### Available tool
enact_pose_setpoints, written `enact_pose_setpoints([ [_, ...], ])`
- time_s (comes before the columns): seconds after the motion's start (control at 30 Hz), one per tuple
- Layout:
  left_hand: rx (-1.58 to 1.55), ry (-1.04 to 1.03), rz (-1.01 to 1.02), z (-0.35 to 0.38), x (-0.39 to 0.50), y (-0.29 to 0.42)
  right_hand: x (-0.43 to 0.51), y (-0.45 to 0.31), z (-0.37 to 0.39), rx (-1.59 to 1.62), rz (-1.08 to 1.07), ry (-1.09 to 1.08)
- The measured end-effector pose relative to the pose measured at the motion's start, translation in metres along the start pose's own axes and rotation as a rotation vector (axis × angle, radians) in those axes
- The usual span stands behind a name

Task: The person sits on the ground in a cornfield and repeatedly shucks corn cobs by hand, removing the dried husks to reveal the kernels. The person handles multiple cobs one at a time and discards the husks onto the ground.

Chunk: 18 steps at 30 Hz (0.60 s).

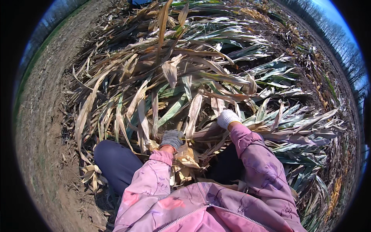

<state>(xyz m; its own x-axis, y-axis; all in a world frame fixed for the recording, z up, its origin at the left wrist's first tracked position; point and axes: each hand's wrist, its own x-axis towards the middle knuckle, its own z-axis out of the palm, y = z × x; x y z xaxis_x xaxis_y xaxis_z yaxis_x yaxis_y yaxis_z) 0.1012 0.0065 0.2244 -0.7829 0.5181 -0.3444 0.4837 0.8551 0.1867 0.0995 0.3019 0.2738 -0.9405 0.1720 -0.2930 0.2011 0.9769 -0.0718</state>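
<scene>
Cut corn stalks with dry tan and green leaves lie in a thick layer before me. My left hand, in a grey knit glove, rests low among the stalks between my knees; its fingers are hidden, so its grasp cannot be told. Pale dry corn husks lie just below it. To the right and a little farther out, my right hand in a white knit glove touches the leaves at the near edge of the layer. Its fingertips face away from the camera, and whether they grip a stalk is not visible.
Bare brown soil runs along the left. Yellow corn ears lie in a line on the right, with more at the upper right. A single open husk lies beside my left knee. A blue object shows at the top edge.
</scene>
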Motion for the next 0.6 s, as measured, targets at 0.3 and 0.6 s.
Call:
enact_pose_setpoints([
  [0.3, -0.031, -0.016, -0.031, -0.002, -0.006, 0.004, 0.044, 0.047, 0.059, -0.053, -0.158, -0.013],
  [0.6, -0.089, -0.233, -0.018, 0.03, 0.025, -0.004, 0.051, -0.016, 0.036, 1.318, 0.655, 0.477],
])
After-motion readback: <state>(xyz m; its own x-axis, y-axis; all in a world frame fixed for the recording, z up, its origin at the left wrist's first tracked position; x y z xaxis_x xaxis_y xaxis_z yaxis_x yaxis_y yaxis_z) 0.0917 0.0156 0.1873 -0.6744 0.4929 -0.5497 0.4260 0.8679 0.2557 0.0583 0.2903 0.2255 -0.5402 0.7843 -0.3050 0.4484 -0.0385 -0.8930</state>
